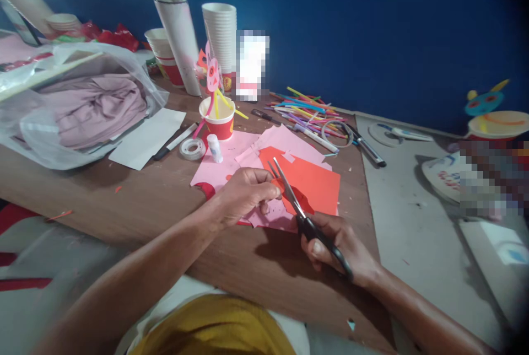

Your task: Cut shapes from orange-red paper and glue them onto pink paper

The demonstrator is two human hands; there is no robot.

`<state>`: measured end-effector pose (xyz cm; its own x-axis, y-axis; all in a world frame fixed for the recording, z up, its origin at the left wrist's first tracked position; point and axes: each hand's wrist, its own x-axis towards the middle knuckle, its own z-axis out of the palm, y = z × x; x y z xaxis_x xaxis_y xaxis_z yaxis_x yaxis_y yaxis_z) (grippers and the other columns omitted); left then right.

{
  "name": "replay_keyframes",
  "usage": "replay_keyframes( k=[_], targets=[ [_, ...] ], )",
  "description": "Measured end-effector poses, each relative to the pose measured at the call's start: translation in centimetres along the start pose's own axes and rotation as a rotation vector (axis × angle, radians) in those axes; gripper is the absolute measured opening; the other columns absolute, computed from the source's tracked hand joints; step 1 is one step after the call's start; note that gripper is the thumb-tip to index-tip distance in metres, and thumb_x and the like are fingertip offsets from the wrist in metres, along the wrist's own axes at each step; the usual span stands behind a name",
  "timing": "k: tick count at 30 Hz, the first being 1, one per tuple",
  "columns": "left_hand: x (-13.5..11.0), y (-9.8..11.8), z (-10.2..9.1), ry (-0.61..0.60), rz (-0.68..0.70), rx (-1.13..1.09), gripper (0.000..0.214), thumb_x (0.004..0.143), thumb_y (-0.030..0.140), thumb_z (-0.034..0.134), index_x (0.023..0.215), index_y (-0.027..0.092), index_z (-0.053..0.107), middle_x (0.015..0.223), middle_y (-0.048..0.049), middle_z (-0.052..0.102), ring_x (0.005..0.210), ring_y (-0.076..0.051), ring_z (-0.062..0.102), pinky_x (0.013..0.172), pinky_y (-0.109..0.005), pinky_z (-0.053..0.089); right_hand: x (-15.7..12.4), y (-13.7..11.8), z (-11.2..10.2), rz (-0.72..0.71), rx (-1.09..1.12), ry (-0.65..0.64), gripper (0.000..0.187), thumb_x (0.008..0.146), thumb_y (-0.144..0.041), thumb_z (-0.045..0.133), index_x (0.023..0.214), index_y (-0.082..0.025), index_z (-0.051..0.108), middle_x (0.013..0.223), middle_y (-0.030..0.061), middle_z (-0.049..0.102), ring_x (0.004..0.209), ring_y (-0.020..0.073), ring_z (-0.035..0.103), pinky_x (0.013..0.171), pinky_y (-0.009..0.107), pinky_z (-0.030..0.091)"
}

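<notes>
My right hand [341, 247] grips black-handled scissors [309, 227], their two blades slightly apart and pointing up and left. My left hand [248, 192] pinches a small piece of orange paper [278, 183] close to the blade tips; how far the blades touch it I cannot tell. Beneath both lies a larger orange-red sheet [320, 181] with a cut left edge, on top of pink paper [283, 135]. A white glue stick [215, 148] stands upright on the pink paper, with a clear tape roll [192, 149] to its left.
Behind the papers stand a paper cup [221, 126] bearing a pink cut-out figure [212, 75], and stacked cups [220, 30]. Coloured pipe cleaners [303, 106] and markers [316, 138] lie at the back. A plastic bag [91, 107] sits left; another decorated cup [498, 124] stands right.
</notes>
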<state>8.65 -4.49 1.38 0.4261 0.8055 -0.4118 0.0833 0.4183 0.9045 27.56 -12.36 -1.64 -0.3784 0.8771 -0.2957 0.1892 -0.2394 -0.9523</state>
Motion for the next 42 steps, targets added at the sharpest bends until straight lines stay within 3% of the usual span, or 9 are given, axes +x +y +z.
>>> replay_keyframes(
  k=[9,25,28,33,42],
  targets=[
    [-0.1,0.5,0.0,-0.086,-0.018,-0.069,0.008,0.062,0.010,0.054,0.054,0.012,0.054,0.041,0.0052,0.049,0.033,-0.002,0.040,0.034,-0.014,0.029,0.0,0.0,-0.3,-0.011,0.025,-0.064,0.047,0.071,-0.061,0.058,0.076,-0.015,0.049,0.058,-0.0019,0.049,0.047,0.0075,0.043,0.043,0.019,0.033],
    [0.0,0.5,-0.4,-0.137,-0.092,-0.105,0.009,0.064,0.008,0.054,0.055,0.011,0.055,0.038,0.0073,0.042,0.032,-0.001,0.035,0.034,-0.013,0.027,0.1,-0.5,-0.6,-0.008,-0.034,-0.078,0.049,0.070,-0.063,0.057,0.071,-0.016,0.046,0.058,-0.0036,0.044,0.046,0.0064,0.039,0.042,0.018,0.029],
    [0.1,0.4,-0.6,-0.155,-0.105,-0.104,0.008,0.064,0.009,0.055,0.056,0.011,0.056,0.038,0.0079,0.040,0.033,-0.001,0.034,0.034,-0.013,0.028,0.1,-0.8,-0.6,-0.007,-0.046,-0.076,0.044,0.071,-0.058,0.059,0.071,-0.015,0.047,0.058,-0.0034,0.045,0.047,0.0065,0.040,0.043,0.018,0.029],
    [0.1,0.5,-0.7,-0.129,-0.133,-0.071,0.002,0.061,0.011,0.059,0.060,0.010,0.059,0.049,0.0039,0.051,0.039,-0.003,0.043,0.036,-0.014,0.031,0.1,-1.0,-0.6,0.021,-0.059,-0.071,0.032,0.072,-0.045,0.062,0.074,-0.015,0.051,0.057,-0.0035,0.047,0.045,0.0059,0.040,0.041,0.017,0.028],
    [0.1,0.5,-0.9,-0.173,-0.101,-0.088,0.010,0.059,0.014,0.058,0.050,0.013,0.052,0.036,0.0083,0.036,0.032,-0.003,0.035,0.032,-0.015,0.026,0.0,-1.1,-0.7,0.057,-0.044,-0.054,0.032,0.070,-0.043,0.065,0.071,-0.015,0.050,0.054,-0.0050,0.044,0.043,0.0052,0.038,0.039,0.017,0.028]
  ],
)
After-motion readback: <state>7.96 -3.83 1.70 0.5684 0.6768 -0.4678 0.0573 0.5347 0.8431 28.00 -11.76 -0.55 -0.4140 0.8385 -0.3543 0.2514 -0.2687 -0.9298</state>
